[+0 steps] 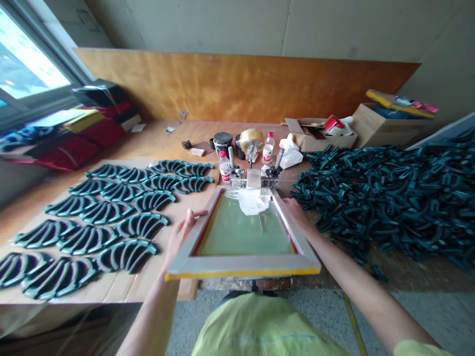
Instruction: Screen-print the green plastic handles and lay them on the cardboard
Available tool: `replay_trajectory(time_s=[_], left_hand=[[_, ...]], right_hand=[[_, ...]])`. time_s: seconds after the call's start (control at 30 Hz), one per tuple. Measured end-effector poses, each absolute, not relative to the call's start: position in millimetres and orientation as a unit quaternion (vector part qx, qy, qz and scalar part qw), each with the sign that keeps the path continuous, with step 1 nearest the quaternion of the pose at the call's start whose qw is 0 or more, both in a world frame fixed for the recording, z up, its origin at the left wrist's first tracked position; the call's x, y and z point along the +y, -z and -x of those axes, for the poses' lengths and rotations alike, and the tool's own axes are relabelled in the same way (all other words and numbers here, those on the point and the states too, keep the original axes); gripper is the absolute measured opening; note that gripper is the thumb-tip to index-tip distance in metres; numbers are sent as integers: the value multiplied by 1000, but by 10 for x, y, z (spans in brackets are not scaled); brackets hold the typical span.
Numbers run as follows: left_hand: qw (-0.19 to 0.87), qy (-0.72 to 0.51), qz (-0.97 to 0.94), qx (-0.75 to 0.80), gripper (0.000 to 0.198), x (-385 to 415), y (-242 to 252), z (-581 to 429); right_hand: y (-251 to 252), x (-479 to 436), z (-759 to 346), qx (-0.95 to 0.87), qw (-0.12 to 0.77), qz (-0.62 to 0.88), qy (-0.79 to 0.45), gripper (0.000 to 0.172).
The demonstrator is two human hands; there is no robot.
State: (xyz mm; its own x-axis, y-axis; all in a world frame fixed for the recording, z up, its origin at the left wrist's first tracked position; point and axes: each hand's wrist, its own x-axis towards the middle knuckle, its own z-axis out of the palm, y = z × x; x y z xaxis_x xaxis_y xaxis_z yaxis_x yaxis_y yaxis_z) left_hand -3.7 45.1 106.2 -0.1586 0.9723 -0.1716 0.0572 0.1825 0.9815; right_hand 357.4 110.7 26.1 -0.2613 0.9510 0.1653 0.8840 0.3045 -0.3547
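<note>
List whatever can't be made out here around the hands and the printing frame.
All in the head view:
Whatever sits under the frame is hidden by its mesh and border.
The fingers of the right hand are hidden behind the frame's edge, so its grip is unclear; the left hand clasps the other side.
The labels on the bottles are too small to read.
The pile of green pieces is cut off by the right edge.

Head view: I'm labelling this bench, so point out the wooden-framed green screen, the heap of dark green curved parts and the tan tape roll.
Wooden-framed green screen point(245, 232): head view, mesh centre.
Heap of dark green curved parts point(389, 198): head view, pile's middle.
Tan tape roll point(251, 138): head view, rounded side.
</note>
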Motion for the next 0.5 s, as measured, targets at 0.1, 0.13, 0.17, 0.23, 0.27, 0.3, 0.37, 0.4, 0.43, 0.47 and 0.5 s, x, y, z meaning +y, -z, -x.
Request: replay_trajectory(time_s=[0.1,0.13,0.17,0.23,0.27,0.3,0.37,0.4,0.43,0.47,0.5], left_hand=[[522,-395,-411,634,74,240,-651,67],[527,-393,-401,638,82,209,-499,59],[530,-392,-393,641,88,194,-351,48],[524,-392,-387,649,94,197,-100,30],[518,-392,-391,652,93,206,-9,27],[512,-388,-398,655,91,216,57,29],[502,-375,-411,662,85,228,117,41],[500,-369,-416,664,83,229,120,48],[500,-365,-417,666,82,227,113,53],[502,-362,-416,666,81,223,99,55],[504,-363,-412,666,81,219,85,54]], right_hand=[[-490,1399,-3562,-752,256,604,-69,34],[-560,1491,-3473,-758,278,586,-63,38],[-619,1575,-3353,-774,285,563,-56,45],[-698,1710,-3077,-812,248,527,-44,53],[-716,1757,-2947,-824,213,523,-44,51],[-718,1787,-2838,-832,170,527,-49,44],[-686,1785,-2699,-834,91,540,-66,27],[-655,1749,-2672,-835,65,541,-71,19],[-620,1689,-2670,-841,53,533,-72,14],[-585,1608,-2691,-853,51,515,-70,12],[-555,1512,-2730,-867,57,490,-68,12]])
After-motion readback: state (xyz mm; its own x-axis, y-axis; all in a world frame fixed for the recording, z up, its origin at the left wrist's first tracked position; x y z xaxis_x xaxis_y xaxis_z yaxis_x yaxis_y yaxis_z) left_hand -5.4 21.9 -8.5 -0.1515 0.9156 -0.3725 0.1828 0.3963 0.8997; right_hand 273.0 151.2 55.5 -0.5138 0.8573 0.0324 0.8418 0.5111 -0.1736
